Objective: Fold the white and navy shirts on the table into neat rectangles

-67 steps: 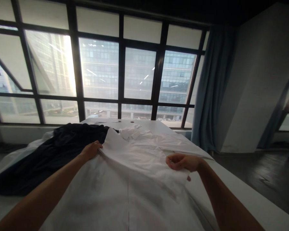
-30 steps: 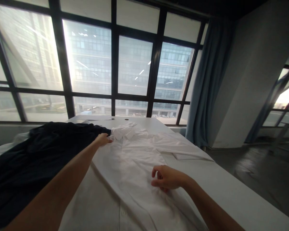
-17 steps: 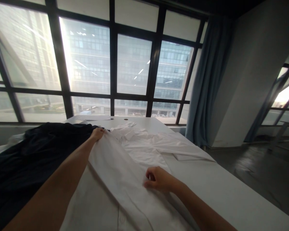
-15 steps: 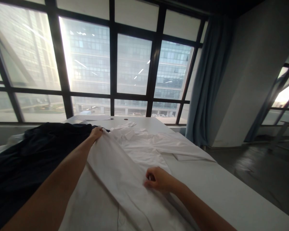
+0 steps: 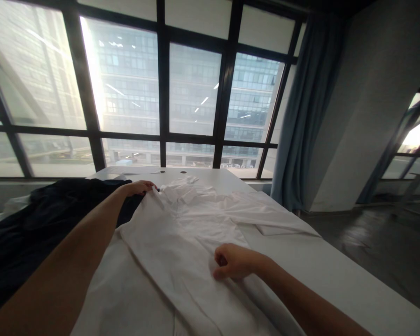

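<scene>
White shirt (image 5: pixel 182 242) lies spread on the white table (image 5: pixel 336 275), collar end away from the person; left hand (image 5: pixel 138 187) reaches far out, fingers pinched on the shirt's edge near the shoulder, fabric raised there; right hand (image 5: pixel 233 261) curled into a loose fist on the shirt body, apparently gripping a fold, nearer the person than the left grip; dark garment (image 5: pixel 38 224) heaped just left of the left hand, touching the shirt; one sleeve (image 5: pixel 266 214) trails out beyond the right hand.

– From where does the camera look?
– It sits on my head, facing forward and down over the table (image 5: pixel 336 275), close to my arms, toward the window (image 5: pixel 192 88).
</scene>
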### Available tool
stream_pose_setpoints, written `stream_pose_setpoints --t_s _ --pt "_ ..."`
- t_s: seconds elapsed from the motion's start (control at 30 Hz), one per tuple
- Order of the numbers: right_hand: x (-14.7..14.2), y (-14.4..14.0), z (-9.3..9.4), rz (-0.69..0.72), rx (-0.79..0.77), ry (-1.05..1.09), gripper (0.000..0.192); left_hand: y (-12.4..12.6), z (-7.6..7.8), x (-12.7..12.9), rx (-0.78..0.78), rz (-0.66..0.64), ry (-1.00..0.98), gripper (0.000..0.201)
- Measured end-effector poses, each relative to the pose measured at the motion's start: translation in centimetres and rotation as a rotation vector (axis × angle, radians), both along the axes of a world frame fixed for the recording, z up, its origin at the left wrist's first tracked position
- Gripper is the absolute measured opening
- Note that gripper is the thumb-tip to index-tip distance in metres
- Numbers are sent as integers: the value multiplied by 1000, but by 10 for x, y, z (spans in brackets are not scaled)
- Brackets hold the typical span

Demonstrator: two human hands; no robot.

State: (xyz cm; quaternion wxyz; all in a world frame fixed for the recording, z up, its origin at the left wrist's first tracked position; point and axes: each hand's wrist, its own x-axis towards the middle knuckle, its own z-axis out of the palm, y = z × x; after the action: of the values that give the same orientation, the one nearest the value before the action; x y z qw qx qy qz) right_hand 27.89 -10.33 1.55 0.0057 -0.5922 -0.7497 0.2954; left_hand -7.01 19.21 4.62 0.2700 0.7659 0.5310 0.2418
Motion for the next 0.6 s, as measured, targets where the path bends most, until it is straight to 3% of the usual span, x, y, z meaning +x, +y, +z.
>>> stream_pose_setpoints --t_s 0.17,0.4,0.6 --pt "4 11 0 -15 -228 77 21 5 17 -11 -162 -72 -42 33" --pt "8 9 -7 -13 -92 100 20 26 23 -14 -127 -39 -235 32" --pt "8 13 -8 -23 -144 127 23 31 14 -2 -219 -109 -333 26"
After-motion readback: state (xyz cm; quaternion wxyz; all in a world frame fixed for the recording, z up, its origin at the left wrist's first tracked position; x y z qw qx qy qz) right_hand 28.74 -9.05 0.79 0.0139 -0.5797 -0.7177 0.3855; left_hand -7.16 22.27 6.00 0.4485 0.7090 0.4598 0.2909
